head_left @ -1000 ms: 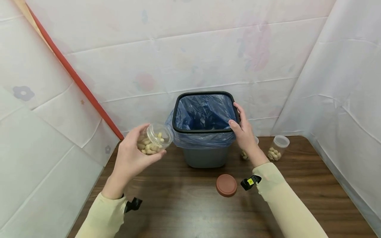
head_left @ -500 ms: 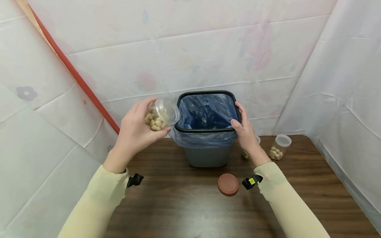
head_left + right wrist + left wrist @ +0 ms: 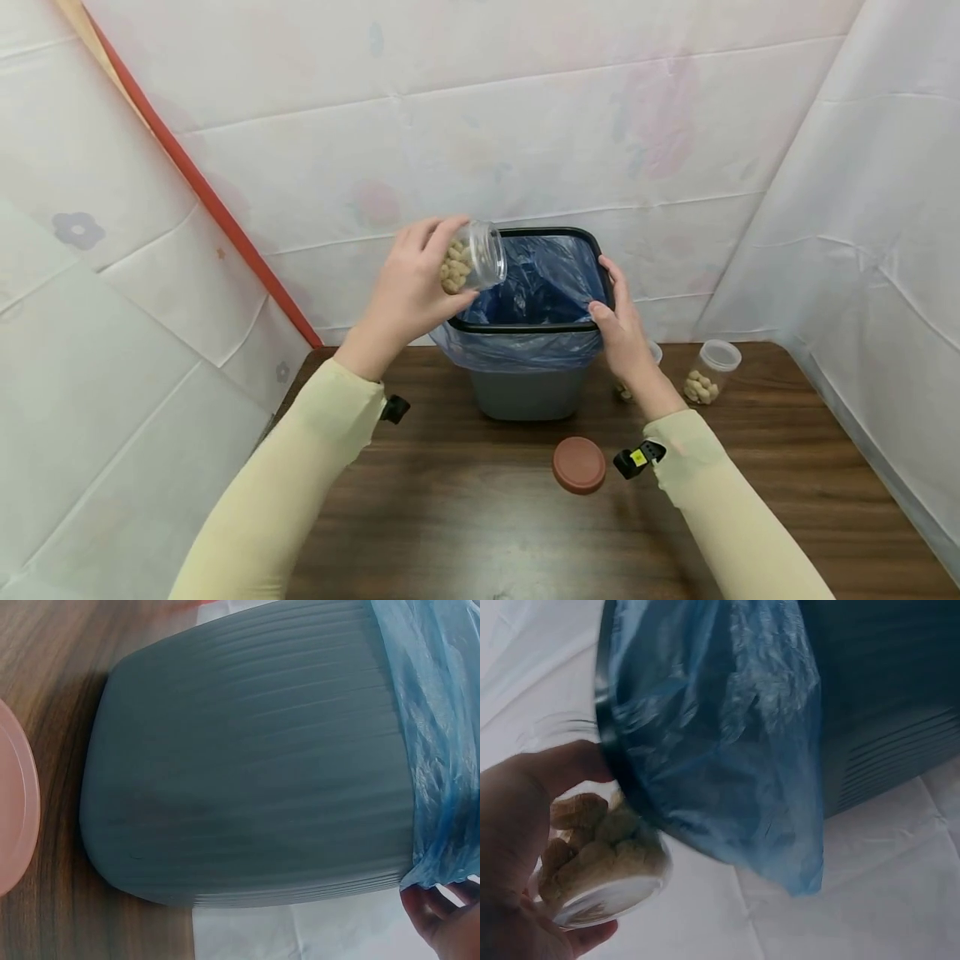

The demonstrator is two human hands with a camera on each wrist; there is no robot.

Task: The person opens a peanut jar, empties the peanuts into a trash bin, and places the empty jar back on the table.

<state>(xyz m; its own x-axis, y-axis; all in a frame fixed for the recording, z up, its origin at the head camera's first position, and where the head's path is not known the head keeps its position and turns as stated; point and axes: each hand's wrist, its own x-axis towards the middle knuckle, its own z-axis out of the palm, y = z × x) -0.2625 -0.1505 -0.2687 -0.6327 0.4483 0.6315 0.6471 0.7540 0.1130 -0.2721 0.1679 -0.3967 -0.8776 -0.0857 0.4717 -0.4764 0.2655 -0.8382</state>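
Observation:
My left hand [image 3: 411, 279] grips a clear plastic jar [image 3: 487, 254] of peanuts [image 3: 604, 836], raised at the left rim of a grey trash bin [image 3: 528, 393]. The jar lies tilted on its side, its uncovered mouth facing right over the bin's opening. The peanuts sit inside, toward the jar's base. A blue bag [image 3: 517, 352] lines the bin and hangs folded over its outside under a black rim frame [image 3: 528, 329]. My right hand [image 3: 622, 333] holds the bin's right rim, thumb on the near side. In the right wrist view only some fingertips [image 3: 420, 904] show against the bag.
A reddish-brown round lid [image 3: 579, 465] lies on the wooden table [image 3: 465, 500] in front of the bin. To the right stands another clear jar [image 3: 712, 367] with peanuts. One more jar [image 3: 655, 352] is mostly hidden behind my right arm. A white curtain [image 3: 420, 150] hangs close behind.
My left hand has lifted the jar of peanuts and carried it right, from beside the bin to over its left rim. The right hand keeps its hold on the bin.

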